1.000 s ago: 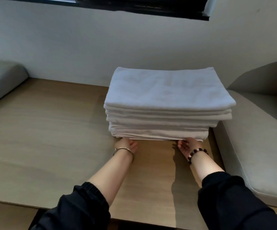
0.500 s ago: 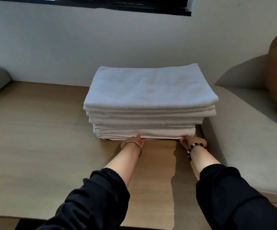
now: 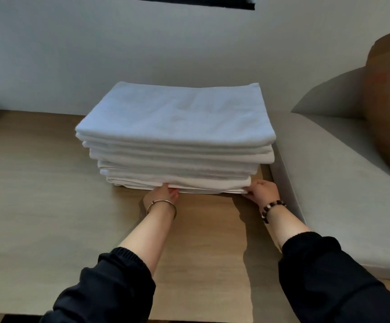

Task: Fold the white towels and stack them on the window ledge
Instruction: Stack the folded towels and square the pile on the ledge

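white towels [image 3: 175, 127], folded, stacked on ledge [image 3: 37, 206]

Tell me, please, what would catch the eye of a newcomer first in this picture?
A tall stack of folded white towels stands in the middle of the wooden ledge. The left hand reaches under its bottom front edge, and the right hand touches its front right corner. A grey cushion lies close beside the stack on the right.
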A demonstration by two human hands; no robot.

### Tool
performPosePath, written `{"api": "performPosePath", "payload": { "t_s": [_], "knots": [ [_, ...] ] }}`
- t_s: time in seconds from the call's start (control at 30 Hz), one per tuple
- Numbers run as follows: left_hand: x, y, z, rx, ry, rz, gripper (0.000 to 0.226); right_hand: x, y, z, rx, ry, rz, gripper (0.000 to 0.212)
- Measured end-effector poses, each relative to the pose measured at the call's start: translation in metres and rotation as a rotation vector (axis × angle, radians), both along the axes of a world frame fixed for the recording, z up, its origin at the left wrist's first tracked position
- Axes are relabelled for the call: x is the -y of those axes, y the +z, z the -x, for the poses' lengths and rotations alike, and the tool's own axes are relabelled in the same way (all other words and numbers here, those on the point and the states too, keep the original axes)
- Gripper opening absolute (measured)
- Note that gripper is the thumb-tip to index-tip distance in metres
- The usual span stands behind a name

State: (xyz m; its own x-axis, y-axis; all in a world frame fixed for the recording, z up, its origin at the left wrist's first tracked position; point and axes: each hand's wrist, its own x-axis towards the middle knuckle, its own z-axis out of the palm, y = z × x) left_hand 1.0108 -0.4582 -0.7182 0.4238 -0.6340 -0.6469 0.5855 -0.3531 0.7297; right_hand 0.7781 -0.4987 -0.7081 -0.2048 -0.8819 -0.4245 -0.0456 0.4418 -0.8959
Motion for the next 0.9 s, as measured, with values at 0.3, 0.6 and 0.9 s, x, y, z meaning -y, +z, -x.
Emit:
{"api": "performPosePath", "payload": {
  "t_s": [0.3,0.6,0.9],
  "knots": [
    [-0.021,-0.010,0.061,1.164,-0.648,0.372,0.019,-0.008,0.010,-0.005,0.584,-0.103,-0.261,0.014],
    [0.010,-0.021,0.064,2.132,-0.532,0.905,0.069,-0.005,0.011,0.008,0.292,0.063,-0.128,0.009],
    [0.037,-0.014,0.066,2.267,-0.531,0.989,0.062,-0.005,-0.007,0.007,0.434,0.105,0.010,0.019]
  ]
}}
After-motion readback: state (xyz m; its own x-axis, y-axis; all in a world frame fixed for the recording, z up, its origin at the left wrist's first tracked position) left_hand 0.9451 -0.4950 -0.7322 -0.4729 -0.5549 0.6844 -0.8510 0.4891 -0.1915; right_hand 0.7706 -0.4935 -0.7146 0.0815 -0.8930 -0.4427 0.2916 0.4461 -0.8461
